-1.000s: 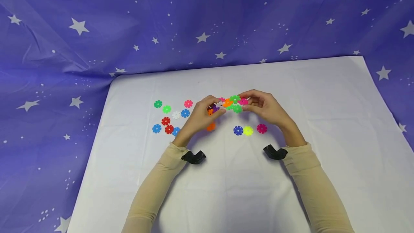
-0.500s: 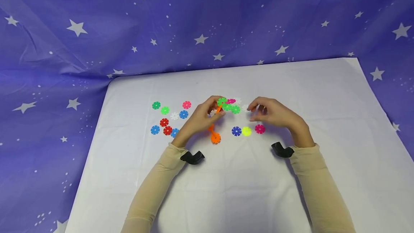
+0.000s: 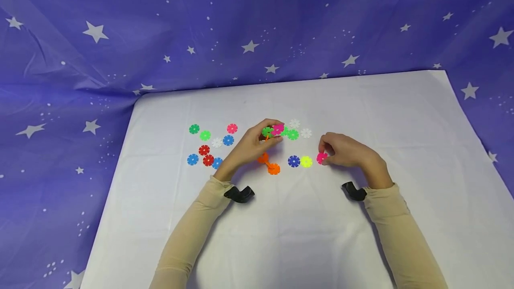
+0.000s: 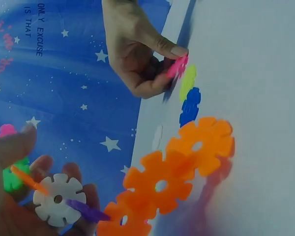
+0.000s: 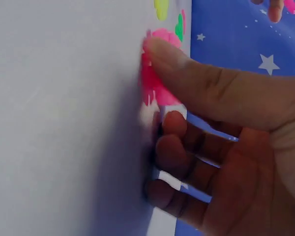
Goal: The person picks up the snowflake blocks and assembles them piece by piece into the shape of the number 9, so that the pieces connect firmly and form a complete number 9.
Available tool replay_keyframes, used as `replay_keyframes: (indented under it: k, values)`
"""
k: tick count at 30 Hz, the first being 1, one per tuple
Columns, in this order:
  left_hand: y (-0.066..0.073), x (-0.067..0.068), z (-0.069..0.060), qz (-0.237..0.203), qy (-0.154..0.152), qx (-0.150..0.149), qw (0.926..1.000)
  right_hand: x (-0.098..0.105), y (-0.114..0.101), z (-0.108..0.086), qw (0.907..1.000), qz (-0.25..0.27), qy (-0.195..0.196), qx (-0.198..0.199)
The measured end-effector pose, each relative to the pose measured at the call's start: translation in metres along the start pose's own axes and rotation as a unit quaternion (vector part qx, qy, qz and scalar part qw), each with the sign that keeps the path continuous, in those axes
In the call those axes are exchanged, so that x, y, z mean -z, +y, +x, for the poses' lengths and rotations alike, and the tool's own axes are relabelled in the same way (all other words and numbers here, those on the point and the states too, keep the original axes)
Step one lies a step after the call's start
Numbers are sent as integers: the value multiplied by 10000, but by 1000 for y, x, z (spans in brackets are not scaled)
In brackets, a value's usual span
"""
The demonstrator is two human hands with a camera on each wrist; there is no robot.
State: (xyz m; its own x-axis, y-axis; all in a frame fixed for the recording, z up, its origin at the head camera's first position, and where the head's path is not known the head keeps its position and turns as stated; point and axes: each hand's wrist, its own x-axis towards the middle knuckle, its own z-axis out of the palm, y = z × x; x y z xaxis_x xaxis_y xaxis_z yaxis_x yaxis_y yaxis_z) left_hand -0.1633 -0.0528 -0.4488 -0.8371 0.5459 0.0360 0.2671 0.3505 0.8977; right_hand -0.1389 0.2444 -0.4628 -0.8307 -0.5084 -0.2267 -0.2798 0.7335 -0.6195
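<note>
1. The pink disc is at the near right of the loose pieces, at the surface of the counter; whether its edge touches the cloth is hard to tell. It looks tilted, so lifting by the rim seems the sound way to take it.
2. The right hand pinches that disc between thumb and index finger, the other fingers curled. A light grip near the edge should leave enough slots exposed for joining.
3. The yellow disc lies just left of it, with the blue disc beyond; a straight upward lift would best avoid brushing them.
4. The left hand grips the joined chain above the counter, its orange end hanging toward the person. Steadying it near whichever joint takes the pressure would probably stop the links twisting.
5. A second pink piece shows at the left fingertips, beside a green one; its slots are worth lining up squarely before any push.
6. Farther off, white discs lie between the hands, and red discs lie among others left of the left hand, well clear of the pinch.
</note>
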Motion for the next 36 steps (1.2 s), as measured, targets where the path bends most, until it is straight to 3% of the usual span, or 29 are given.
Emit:
replay_keyframes:
  k: [4, 8, 12, 15, 25, 36]
  values:
    - [2, -1, 0, -142, -172, 128, 9997, 2, -2, 3, 9992, 233, 311, 42]
    - [3, -4, 1, -390, -314, 39, 9987, 8, -15, 6, 9931, 634, 899, 409]
    - [4, -6, 1, -623, -376, -133, 9973, 16, -37, 11, 9754, 1138, 1604, 992]
    - [5, -8, 0, -617, -446, -212, 9969, 18, -50, 18, 9621, 1488, 1859, 1329]
    - [6, -11, 1, -118, -454, -699, 9965, 13, -50, 24, 9481, 1928, 1915, 1649]
    - [7, -9, -1, -68, -479, -807, 9956, 16, -44, 22, 9438, 2128, 1620, 1940]
